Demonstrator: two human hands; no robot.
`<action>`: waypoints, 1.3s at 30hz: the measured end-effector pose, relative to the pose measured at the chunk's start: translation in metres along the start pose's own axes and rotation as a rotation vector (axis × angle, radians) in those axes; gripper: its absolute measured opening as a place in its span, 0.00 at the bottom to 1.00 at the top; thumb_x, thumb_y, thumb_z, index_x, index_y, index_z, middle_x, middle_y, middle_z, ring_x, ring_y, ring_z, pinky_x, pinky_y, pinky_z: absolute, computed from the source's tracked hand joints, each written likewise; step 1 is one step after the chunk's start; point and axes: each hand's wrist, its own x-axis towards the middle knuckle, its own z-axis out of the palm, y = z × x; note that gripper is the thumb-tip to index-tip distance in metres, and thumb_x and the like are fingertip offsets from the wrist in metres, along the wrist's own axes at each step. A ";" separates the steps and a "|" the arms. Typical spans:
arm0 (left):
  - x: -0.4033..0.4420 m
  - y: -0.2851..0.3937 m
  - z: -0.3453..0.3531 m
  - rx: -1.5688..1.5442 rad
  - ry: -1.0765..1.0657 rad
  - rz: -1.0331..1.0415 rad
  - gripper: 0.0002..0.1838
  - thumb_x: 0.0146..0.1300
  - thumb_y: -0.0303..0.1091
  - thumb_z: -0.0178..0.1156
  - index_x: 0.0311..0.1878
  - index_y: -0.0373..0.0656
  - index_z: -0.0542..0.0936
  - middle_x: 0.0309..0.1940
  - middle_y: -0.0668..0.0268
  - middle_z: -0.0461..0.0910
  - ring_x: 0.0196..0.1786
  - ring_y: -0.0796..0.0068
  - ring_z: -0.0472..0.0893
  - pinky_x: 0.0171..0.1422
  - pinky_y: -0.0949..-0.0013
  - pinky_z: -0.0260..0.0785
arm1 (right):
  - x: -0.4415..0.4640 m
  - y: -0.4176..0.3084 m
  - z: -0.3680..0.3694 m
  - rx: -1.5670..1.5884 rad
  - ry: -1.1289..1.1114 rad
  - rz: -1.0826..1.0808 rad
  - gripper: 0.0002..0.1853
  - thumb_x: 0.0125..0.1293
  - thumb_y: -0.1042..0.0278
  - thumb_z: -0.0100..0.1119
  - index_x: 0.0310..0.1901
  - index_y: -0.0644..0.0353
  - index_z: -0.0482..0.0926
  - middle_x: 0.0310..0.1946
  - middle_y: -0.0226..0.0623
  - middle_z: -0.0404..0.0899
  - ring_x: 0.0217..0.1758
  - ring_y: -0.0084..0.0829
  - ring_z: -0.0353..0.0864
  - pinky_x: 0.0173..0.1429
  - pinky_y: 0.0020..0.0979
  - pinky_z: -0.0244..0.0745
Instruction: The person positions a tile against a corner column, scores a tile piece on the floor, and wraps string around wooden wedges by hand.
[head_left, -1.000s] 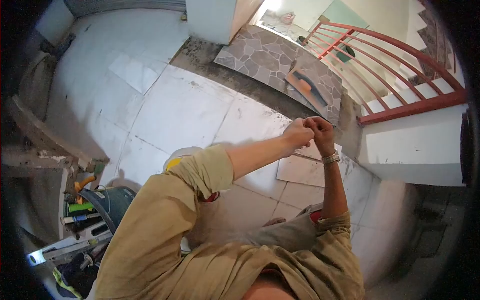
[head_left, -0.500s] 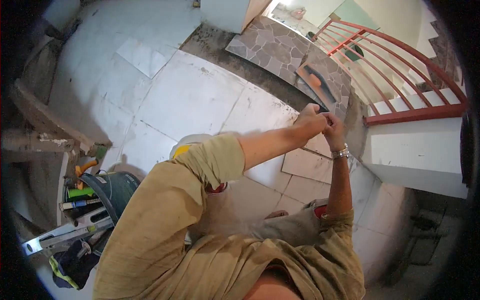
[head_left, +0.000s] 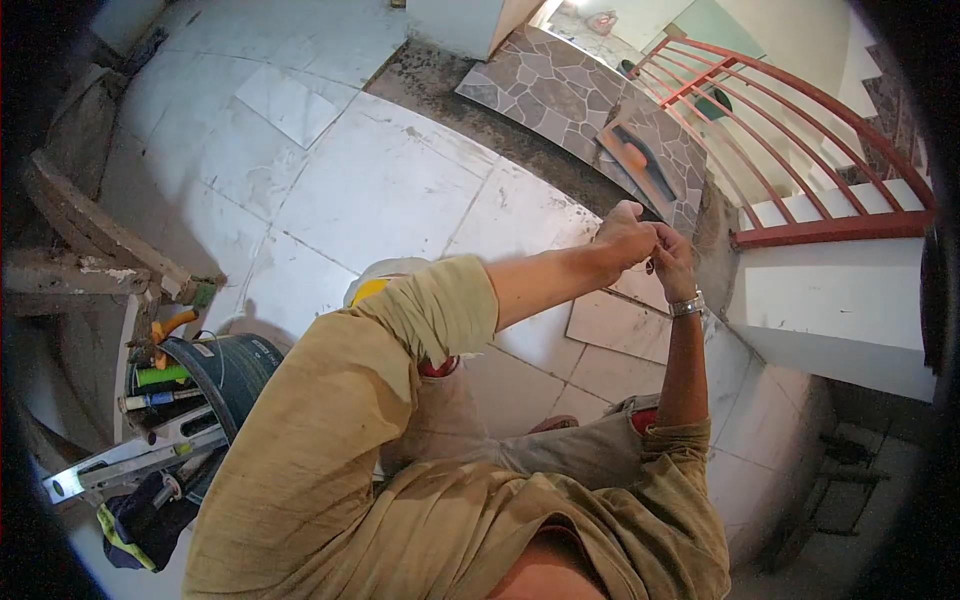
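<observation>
My left hand [head_left: 626,240] and my right hand [head_left: 674,258] meet in front of me above the floor, fingers closed and touching. A small dark bit shows under the right fingers; whether it is something held I cannot make out. A watch [head_left: 686,305] circles my right wrist. Just beyond the hands, a flat trowel [head_left: 645,168] with a dark and orange handle lies on stone-patterned tile [head_left: 545,85]. Below the hands, a loose-looking light tile [head_left: 618,325] lies on the floor by my feet.
At left stands a dark bucket [head_left: 240,375] of tools, with a spirit level [head_left: 150,462] leaning out. Timber pieces [head_left: 110,230] lie behind it. A red railing [head_left: 830,235] rises on the right above a white ledge. A rough strip [head_left: 500,135] borders the white tiles [head_left: 375,185].
My hands stay together, with the fingers shifting slightly against each other. The view has tilted a little; the trowel and bucket have not moved.
</observation>
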 end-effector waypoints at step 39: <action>0.037 0.020 -0.009 -0.119 -0.189 0.291 0.19 0.62 0.24 0.65 0.56 0.36 0.75 0.39 0.70 0.76 0.40 0.79 0.77 0.48 0.75 0.73 | -0.056 -0.005 -0.079 -0.097 0.298 -0.235 0.20 0.60 0.69 0.63 0.54 0.66 0.78 0.46 0.41 0.84 0.48 0.28 0.82 0.55 0.29 0.76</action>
